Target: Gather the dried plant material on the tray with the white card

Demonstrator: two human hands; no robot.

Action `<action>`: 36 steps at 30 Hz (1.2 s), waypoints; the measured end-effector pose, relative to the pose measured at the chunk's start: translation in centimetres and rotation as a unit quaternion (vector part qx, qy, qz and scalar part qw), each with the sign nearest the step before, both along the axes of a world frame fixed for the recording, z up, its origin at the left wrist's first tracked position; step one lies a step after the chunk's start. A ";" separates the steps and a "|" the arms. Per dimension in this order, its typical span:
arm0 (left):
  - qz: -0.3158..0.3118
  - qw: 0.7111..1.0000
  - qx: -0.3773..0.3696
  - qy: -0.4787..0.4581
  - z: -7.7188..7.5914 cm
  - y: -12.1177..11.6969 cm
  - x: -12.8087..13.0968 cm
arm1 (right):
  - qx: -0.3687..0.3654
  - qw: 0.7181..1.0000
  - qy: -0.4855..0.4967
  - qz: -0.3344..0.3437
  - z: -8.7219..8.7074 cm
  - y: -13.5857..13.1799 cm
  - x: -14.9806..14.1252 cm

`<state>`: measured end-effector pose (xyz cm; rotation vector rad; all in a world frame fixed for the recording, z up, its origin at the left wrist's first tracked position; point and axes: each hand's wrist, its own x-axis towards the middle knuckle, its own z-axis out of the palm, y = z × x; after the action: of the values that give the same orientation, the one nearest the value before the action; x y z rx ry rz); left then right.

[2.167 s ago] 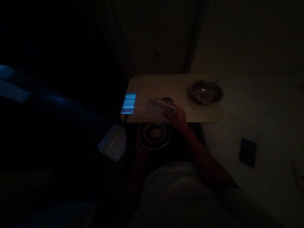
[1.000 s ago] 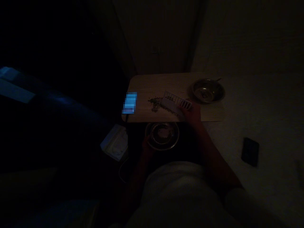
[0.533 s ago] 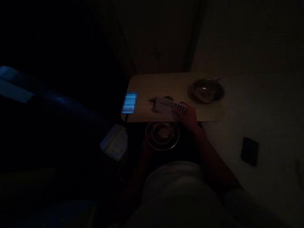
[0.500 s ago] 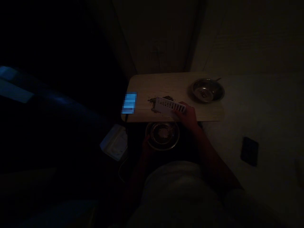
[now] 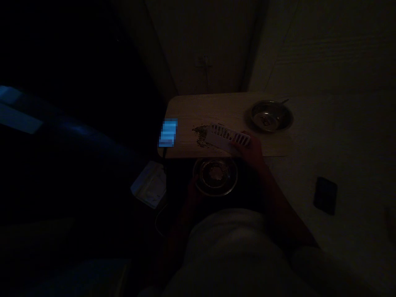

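My right hand [image 5: 252, 150] is closed round one end of a pale slotted tray [image 5: 220, 142], with its far end over the small table. Dark loose bits [image 5: 201, 135], perhaps dried leaves or seeds, lie scattered on the wood beside and partly behind the tray. Below the table's front edge, my left hand [image 5: 194, 187] grips the left rim of a round metal bowl [image 5: 230, 189]. Something pale shows in the middle of that bowl, too dim to name. Most of the left hand's fingers are lost in the dark.
On the wooden table [image 5: 185, 109], a second metal bowl [image 5: 289, 117] with a handle sticking out stands at the right, and a lit screen [image 5: 168, 133] is at the left edge. A pale bag or box [image 5: 150, 185] lies lower left. Further right is a dark flat object [image 5: 325, 196].
The slotted tray has shifted right in my right hand, uncovering more of the loose bits. The lower bowl has also moved slightly right with my left hand.
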<state>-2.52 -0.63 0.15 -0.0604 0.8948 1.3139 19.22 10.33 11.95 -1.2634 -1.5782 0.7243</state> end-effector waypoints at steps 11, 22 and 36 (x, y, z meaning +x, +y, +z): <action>-0.068 0.997 0.016 -0.036 -0.6 0.1 0.4 | -0.048 0.999 -0.016 0.019 -0.2 -1.7 2.3; -0.052 0.998 0.014 -0.020 -1.3 0.0 0.2 | -0.016 1.000 -0.001 -0.001 0.0 -0.9 1.0; 0.002 1.000 0.023 -0.012 -0.3 0.1 0.1 | 0.015 0.998 -0.045 0.033 0.3 -0.1 -0.6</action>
<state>-2.44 -0.55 -0.15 -0.0422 0.8434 1.3350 18.65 10.26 12.28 -1.2425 -1.7045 0.6914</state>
